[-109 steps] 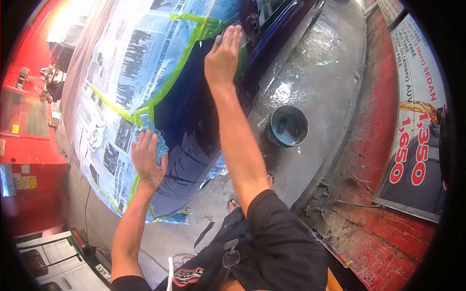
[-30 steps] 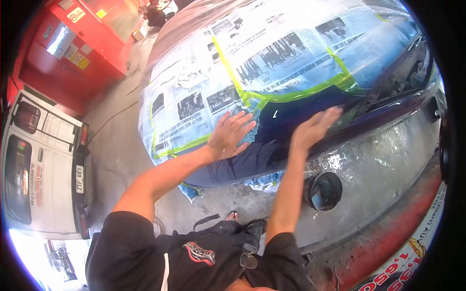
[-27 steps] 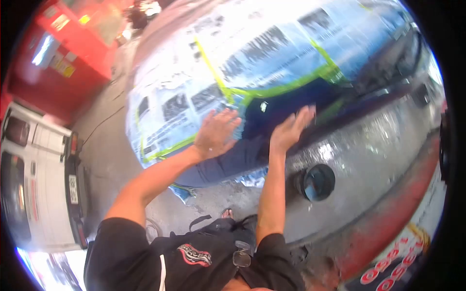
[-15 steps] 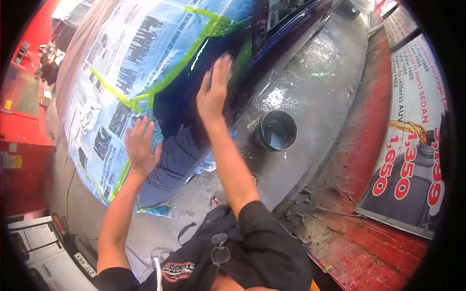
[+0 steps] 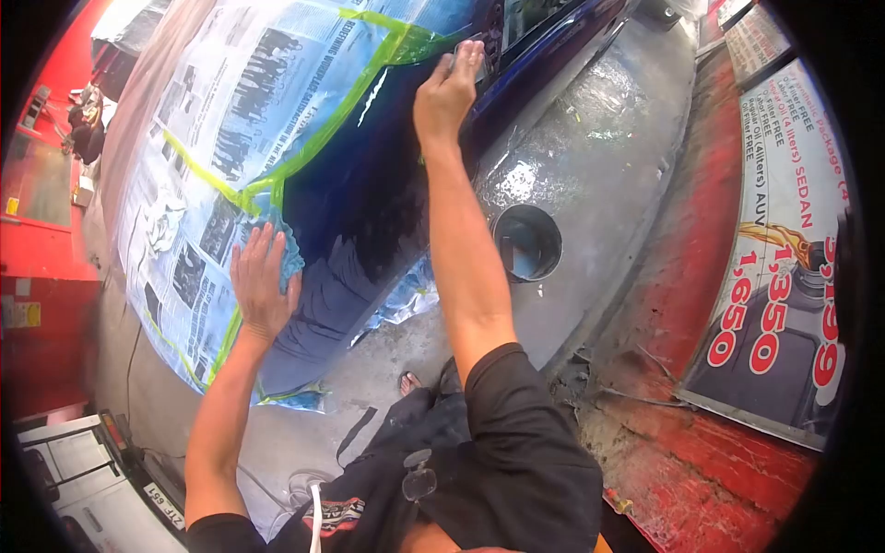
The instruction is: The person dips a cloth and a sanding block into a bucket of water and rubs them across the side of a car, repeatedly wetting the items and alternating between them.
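My left hand point(image 5: 263, 286) lies flat with fingers stretched out, over the edge of a crumpled light-blue cloth point(image 5: 291, 258) on the newspaper-covered car. My right hand point(image 5: 446, 100) reaches far forward on the glossy dark-blue car panel point(image 5: 355, 175). Its fingers are bent and pressed together against the surface. A greyish edge shows between thumb and fingers, too small to name. Yellow-green masking tape point(image 5: 318, 157) borders the dark panel and holds down the newspaper sheets point(image 5: 249, 111).
A dark bucket point(image 5: 527, 243) with cloudy liquid stands on the wet concrete floor point(image 5: 590, 175), right of the car. A large price sign point(image 5: 774, 267) leans along the red kerb point(image 5: 636, 313). A white vehicle point(image 5: 88, 488) is at lower left, near red cabinets point(image 5: 46, 313).
My right hand has slid forward and to the right along the dark panel, toward its far end. My left hand has stayed nearly in place beside the cloth.
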Tool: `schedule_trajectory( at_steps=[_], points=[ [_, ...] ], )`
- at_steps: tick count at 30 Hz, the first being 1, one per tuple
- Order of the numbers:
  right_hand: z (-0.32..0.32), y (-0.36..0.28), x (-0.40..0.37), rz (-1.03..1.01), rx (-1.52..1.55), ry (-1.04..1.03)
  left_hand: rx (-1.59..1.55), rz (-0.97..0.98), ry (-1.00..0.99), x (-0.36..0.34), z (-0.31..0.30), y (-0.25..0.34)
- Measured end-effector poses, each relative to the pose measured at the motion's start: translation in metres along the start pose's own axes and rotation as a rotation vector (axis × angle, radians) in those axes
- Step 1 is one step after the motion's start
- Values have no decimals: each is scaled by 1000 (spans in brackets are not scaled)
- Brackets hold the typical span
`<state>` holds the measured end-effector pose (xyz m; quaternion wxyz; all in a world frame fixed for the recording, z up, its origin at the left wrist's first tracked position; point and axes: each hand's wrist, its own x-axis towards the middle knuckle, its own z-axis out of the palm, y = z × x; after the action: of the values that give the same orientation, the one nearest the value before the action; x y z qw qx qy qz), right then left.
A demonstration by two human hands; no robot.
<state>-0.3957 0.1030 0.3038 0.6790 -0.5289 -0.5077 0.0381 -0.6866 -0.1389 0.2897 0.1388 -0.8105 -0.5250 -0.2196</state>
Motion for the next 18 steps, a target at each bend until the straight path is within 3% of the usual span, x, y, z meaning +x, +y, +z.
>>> schedule_trajectory(
  at_steps=[1,5,12,14,15,17,18],
  points=[
    [0,-2,-8,8,-2,10,3,4,5,3,1,-1],
    [-15,-12,-178,-46,97,-46,5,14,6,-1,2,0],
    [-1,-4,-57,40,83,-55,18,-13,9,5,3,-3],
    [-14,-25,-104,-21,16,-91,-4,-15,18,0,0,0],
    [-20,-35,-143,-162,67,-134,-7,-17,18,1,0,0],
    [-41,-40,-216,-276,83,-362,-16,-30,18,-1,-1,0],
    [-45,-35,-203,-354,27,-406,-28,-32,10,-1,-3,0]
  ],
)
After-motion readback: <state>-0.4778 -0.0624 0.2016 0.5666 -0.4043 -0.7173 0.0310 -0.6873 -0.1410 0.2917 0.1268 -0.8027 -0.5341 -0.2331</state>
